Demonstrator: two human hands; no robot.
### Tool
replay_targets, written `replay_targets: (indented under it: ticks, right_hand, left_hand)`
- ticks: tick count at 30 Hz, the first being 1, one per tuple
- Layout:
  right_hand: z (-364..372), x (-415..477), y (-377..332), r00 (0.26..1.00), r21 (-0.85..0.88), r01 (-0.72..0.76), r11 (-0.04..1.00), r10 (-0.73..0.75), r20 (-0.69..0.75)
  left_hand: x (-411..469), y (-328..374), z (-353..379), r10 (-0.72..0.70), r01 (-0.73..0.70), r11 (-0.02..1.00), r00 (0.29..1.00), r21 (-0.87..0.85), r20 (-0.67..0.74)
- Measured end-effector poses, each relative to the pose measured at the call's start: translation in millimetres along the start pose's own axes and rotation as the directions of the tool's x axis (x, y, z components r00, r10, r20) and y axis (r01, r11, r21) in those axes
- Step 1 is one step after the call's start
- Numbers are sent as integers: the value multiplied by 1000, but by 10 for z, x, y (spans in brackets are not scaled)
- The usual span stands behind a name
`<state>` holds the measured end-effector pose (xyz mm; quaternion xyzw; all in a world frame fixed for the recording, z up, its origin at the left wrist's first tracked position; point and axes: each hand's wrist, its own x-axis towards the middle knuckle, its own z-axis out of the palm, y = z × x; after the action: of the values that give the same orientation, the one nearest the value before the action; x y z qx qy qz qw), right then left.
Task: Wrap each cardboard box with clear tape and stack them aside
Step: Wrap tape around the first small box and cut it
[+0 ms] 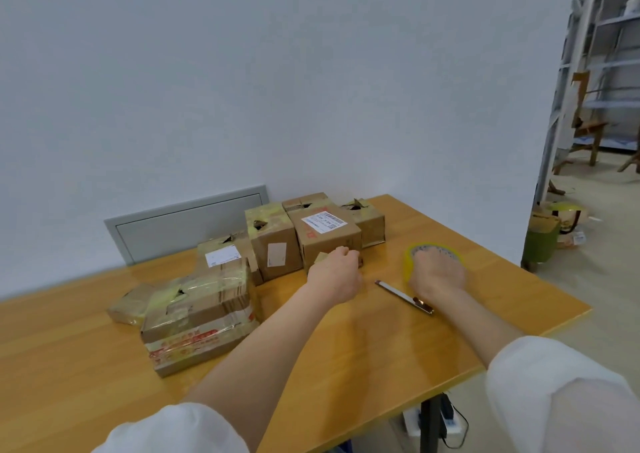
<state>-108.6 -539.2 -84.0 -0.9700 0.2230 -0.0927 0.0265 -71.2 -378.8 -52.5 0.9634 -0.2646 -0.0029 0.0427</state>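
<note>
— Cardboard box (325, 236) position?
— On the table (381, 348), among other boxes (273, 245). My left hand (334, 274) grips its near edge; right hand (437, 274) clasps the tape roll (410, 257), knife (403, 297) between.

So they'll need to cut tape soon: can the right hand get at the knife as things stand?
Probably yes. The knife lies in the open on the table beside the right hand, which holds the tape roll; nothing lies between them.
</note>
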Motion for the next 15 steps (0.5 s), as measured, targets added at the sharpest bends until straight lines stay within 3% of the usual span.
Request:
replay_targets:
  ticks: [4,9,13,15]
  right_hand:
    - [-265,-12,-332,968,244,222,944,-183,-172]
    - [-498,-141,-957,930,636,361,682,-310,-196]
    - [-577,-241,-1363,919,836,326,442,-356,-171]
    - [-622,-240,-1522,902,866,313,390,-407,-143]
  left_hand:
    - [-68,-176,-202,-52,36,994,985,-102,-164]
    - [-330,-624,-480,-228,36,920,860,-391,-456]
    - [-561,-1056,-576,-377,44,756,845,-653,-379]
    - [-667,-1241,-619,-436,83,664,851,-743,-294]
